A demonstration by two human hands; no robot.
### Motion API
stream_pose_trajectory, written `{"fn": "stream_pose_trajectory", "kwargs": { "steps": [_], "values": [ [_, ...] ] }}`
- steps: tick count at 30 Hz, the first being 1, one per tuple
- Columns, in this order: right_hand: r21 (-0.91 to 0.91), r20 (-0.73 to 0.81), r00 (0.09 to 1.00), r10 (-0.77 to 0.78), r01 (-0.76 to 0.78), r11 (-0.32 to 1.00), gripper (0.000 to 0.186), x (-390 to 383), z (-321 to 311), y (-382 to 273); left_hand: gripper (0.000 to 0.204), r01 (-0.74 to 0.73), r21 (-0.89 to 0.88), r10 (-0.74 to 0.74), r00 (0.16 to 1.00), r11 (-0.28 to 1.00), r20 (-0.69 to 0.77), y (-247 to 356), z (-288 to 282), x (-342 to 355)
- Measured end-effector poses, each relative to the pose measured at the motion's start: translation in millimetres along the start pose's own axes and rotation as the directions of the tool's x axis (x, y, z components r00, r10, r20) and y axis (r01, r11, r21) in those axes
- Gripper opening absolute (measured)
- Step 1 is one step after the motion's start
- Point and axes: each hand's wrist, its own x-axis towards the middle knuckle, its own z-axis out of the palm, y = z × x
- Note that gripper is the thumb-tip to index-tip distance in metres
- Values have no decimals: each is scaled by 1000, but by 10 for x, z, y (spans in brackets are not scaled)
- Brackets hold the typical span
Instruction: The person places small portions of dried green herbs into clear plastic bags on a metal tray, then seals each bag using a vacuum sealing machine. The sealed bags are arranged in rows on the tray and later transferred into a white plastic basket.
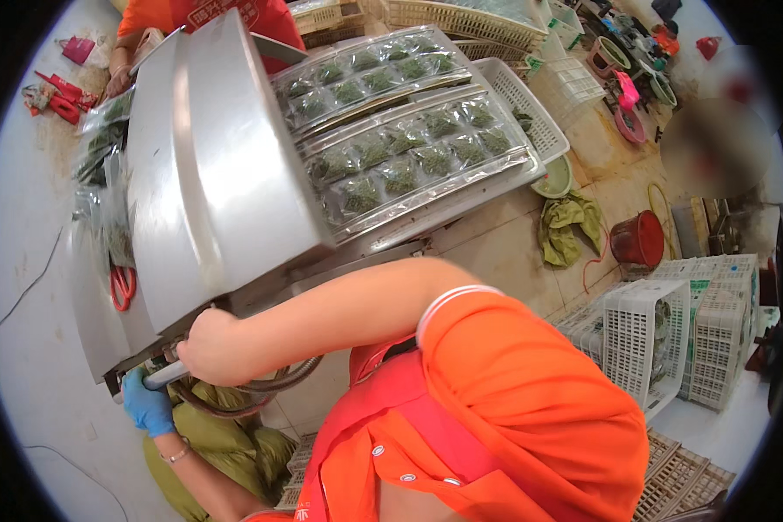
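A large silver metal machine with a broad lid (226,148) stands in front of me. At its near left corner, a short grey metal bar (167,376) runs just below the lid's edge. My left hand (148,404), in a blue glove, is closed around the bar's outer end. Bare and curled, my right hand (216,346) is closed at the bar's inner end, its fingertips mostly hidden. Right of the lid, clear plastic bags of green vegetables (400,178) lie in rows on a metal bed. Behind them, a second bed holds more filled bags (378,80).
Red-handled scissors (123,287) and more bags (113,222) lie along the machine's left side. A person in orange (274,22) stands behind it. White crates (644,339) and a red bucket (637,240) are at the right. Flexible hose (296,376) hangs below my right forearm.
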Motion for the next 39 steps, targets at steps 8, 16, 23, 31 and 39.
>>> {"fn": "stream_pose_trajectory", "kwargs": {
  "steps": [8, 16, 23, 31, 39],
  "values": [
    [107, 89, 863, 498, -505, 856, 56, -2385, -1146, 182, 19, -421, -59, 422, 907, 905, -7, 1895, -959, 82],
    [-9, 5, 473, 881, -881, 473, 60, -4303, 177, 1177, 16, -629, -341, 715, 605, 699, 350, 4101, 357, -78],
    [35, -261, 551, 793, -815, 578, 56, -4678, 928, 1622, 25, -580, -334, 646, 489, 743, 587, 4465, 1238, -427],
    [23, -346, 604, 718, -760, 650, 41, -4597, 1129, 1672, 22, -465, -548, 718, 404, 695, 567, 4384, 1172, -434],
    [147, -348, 857, 381, -352, 925, 15, -3354, 822, 1143, 21, -476, -579, 586, 811, 662, 4, 3985, 808, -502]
  ]
}}
